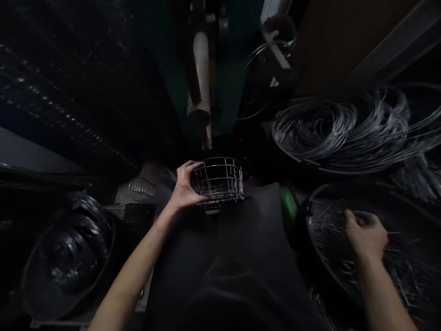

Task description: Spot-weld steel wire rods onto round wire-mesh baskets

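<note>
A round wire basket [225, 178] stands at the middle of the view, in front of a machine's upright post. My left hand [188, 186] grips its left side, thumb low and fingers over the upper rim. Off to the right, my right hand [367, 232] is over a dark tub [312, 216] of short wire pieces [330, 230]. Its fingers are curled together and somewhat blurred. Whether a wire piece is between them I cannot make out.
Coils of wire [320, 131] fill a wide container at the upper right. A tub [31, 280] of shiny metal pieces stands at lower left. The machine's cylindrical arm [201, 73] hangs above the basket. Dark cloth [234, 248] covers the lap.
</note>
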`<state>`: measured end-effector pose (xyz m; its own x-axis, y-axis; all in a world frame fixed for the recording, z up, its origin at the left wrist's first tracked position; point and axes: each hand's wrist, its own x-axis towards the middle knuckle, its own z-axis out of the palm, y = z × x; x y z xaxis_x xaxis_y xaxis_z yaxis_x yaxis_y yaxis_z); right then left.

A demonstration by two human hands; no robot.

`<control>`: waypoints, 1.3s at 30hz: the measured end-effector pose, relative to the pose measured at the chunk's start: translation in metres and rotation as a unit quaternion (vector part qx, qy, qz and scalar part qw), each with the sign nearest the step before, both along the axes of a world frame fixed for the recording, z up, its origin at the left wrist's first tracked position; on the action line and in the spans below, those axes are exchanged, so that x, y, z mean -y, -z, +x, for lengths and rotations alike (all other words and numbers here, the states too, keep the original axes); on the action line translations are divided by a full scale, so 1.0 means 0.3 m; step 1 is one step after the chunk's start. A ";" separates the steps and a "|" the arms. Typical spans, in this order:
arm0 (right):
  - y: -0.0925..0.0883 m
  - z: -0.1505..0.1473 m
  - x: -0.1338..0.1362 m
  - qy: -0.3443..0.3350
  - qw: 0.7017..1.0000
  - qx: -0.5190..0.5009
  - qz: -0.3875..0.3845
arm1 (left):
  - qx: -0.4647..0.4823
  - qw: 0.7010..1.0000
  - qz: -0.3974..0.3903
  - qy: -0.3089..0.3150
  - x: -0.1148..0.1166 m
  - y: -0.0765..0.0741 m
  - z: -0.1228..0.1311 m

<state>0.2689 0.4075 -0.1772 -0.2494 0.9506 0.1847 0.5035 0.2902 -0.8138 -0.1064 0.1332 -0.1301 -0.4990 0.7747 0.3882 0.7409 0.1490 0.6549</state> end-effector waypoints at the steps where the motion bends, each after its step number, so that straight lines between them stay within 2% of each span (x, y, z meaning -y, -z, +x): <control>1: -0.009 -0.032 0.057 0.051 0.999 -0.004 0.004 | -0.003 1.000 -0.012 0.002 0.002 -0.003 0.004; 2: -0.015 -0.074 0.119 0.074 0.997 -0.001 0.001 | -0.005 1.000 -0.021 0.005 0.002 -0.004 0.007; 3: -0.017 -0.123 0.182 0.053 0.999 -0.001 -0.011 | -0.006 1.000 -0.028 0.007 0.002 -0.005 0.011; 5: -0.015 -0.222 0.290 -0.075 0.993 0.023 -0.085 | -0.008 0.999 -0.041 0.010 0.000 -0.007 0.014; 8: -0.042 -0.337 0.373 -0.190 0.962 0.005 -0.194 | -0.012 0.998 -0.063 0.025 0.000 -0.012 0.009; 10: -0.105 -0.398 0.377 -0.253 0.938 -0.020 -0.236 | -0.023 0.997 -0.060 0.035 -0.001 -0.017 0.003; 13: -0.235 -0.507 0.361 -0.386 0.886 0.017 -0.256 | -0.054 0.996 -0.046 0.056 -0.008 -0.028 0.002; 15: -0.302 -0.587 0.360 -0.437 0.876 0.049 -0.197 | -0.081 0.993 -0.047 0.075 -0.012 -0.037 0.005; 17: -0.330 -0.654 0.375 -0.461 0.880 0.089 -0.068 | -0.095 0.991 -0.049 0.083 -0.007 -0.046 0.007; 19: -0.326 -0.694 0.401 -0.479 0.862 0.142 0.086 | -0.082 0.993 -0.048 0.070 0.012 -0.052 0.003; 21: -0.307 -0.710 0.426 -0.495 0.823 0.182 0.211 | -0.054 0.997 -0.045 0.042 0.040 -0.053 -0.004; 24: -0.286 -0.722 0.445 -0.499 0.781 0.186 0.326 | -0.020 0.999 -0.037 0.006 0.073 -0.047 -0.013; 28: -0.295 -0.752 0.428 -0.503 0.758 0.162 0.382 | -0.001 1.000 -0.020 -0.011 0.067 -0.039 -0.029; 32: -0.311 -0.772 0.402 -0.503 0.746 0.167 0.403 | -0.011 1.000 0.003 0.007 0.033 -0.039 -0.053; 39: -0.318 -0.768 0.402 -0.504 0.744 0.160 0.408 | -0.001 1.000 0.008 0.005 0.037 -0.025 -0.057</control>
<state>0.0384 0.2869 -0.0818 -0.9151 -0.1454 0.3761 -0.1749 0.9835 -0.0453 -0.1233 0.1221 -0.1227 -0.4899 0.7736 0.4020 0.7439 0.1305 0.6555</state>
